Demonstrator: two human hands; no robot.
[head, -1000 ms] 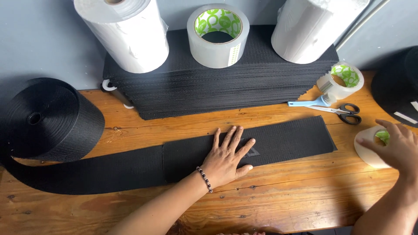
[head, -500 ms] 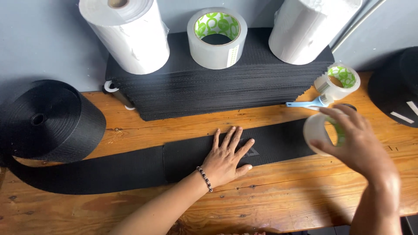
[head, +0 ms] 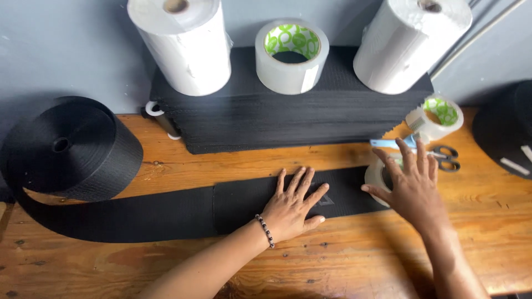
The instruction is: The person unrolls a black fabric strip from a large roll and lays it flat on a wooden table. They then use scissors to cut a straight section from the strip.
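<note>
Pressing flat on the black strap (head: 166,213), your left hand (head: 293,207) has its fingers spread open beside a small pale label (head: 326,200) on the webbing. Behind the strap, a stack (head: 288,119) of cut pieces carries two white rolls (head: 180,47) and a clear tape roll with a green core (head: 292,55). Your right hand (head: 413,185) has come down from the air; its fingers now curl around the tape (head: 377,176), set at the strap's right end, near the scissors (head: 443,155).
</note>
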